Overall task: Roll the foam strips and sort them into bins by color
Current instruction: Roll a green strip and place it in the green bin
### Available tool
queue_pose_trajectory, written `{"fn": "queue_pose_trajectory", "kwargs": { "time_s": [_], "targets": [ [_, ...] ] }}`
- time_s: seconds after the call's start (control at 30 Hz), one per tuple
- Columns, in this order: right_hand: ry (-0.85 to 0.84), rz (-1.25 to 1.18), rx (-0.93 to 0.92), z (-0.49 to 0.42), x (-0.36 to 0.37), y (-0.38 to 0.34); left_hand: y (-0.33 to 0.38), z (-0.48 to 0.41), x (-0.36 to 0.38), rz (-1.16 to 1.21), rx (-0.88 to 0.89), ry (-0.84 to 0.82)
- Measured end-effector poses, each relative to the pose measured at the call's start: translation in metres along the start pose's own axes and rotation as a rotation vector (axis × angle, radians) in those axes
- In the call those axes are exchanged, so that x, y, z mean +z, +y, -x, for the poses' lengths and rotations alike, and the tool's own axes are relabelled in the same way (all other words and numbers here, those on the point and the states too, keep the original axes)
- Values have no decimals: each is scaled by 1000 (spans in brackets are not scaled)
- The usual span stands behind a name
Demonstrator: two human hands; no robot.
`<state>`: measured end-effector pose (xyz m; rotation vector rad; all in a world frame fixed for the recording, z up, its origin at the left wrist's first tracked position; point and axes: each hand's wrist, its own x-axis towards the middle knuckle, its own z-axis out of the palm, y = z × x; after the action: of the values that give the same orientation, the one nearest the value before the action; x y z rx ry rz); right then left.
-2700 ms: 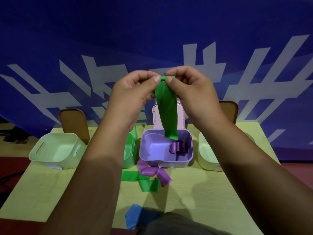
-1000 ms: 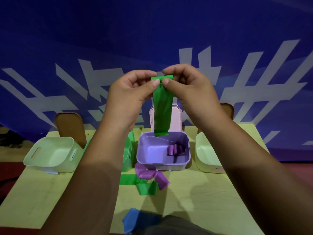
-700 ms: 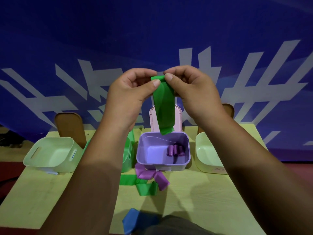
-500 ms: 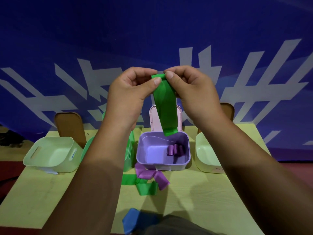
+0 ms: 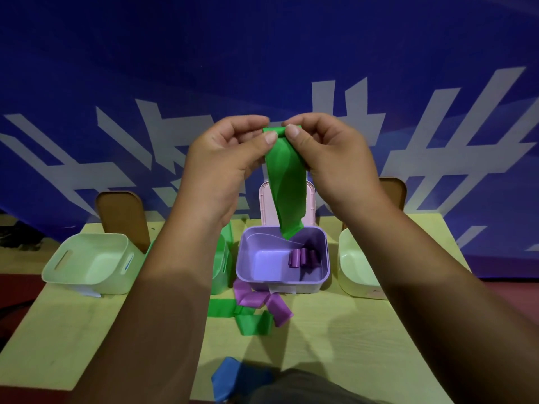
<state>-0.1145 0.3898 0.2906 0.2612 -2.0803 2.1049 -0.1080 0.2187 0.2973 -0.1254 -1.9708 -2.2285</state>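
Green foam strip (image 5: 287, 182), head view: pinched at its top end between left grip (image 5: 224, 158) and right grip (image 5: 329, 153), both raised well above the desk (image 5: 335, 345). Thumb and forefinger of each grip curled onto the upper edge, one at either side, thumbs nearly touching. Top end already turned over into a small tight roll (image 5: 274, 132), lying crosswise between the two pinches.

Hangs straight down from there, long axis vertical, slightly twisted along its length. Free tail in line with the far rim of the purple bin (image 5: 239, 258); cannot tell whether over the bin or nearer than it.

By judgement, rolling barely begun, with most of the length unrolled. Next move likely turns on this: roll axis across, loose length directly below the grip, so winding downward gathers it. Neither grip nearer; both equally on the roll.

Below, on the desk: purple rolls (image 5: 302, 257) inside the purple bin, towards its right wall. Green bin (image 5: 220, 269) just left of it, mostly hidden behind the left forearm, and probably the destination, on the left grip's side. Loose green strip (image 5: 250, 322) and loose purple strip (image 5: 262, 301) overlapping just in front of the purple bin. Blue strip (image 5: 227, 377) at the near edge.
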Motion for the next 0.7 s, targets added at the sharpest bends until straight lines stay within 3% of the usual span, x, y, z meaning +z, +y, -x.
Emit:
{"fn": "queue_pose_trajectory", "kwargs": {
  "time_s": [0.7],
  "targets": [
    [10,73,-42,1,-6,-12,0,-2,4,-27,-98,-17]
  ]
}}
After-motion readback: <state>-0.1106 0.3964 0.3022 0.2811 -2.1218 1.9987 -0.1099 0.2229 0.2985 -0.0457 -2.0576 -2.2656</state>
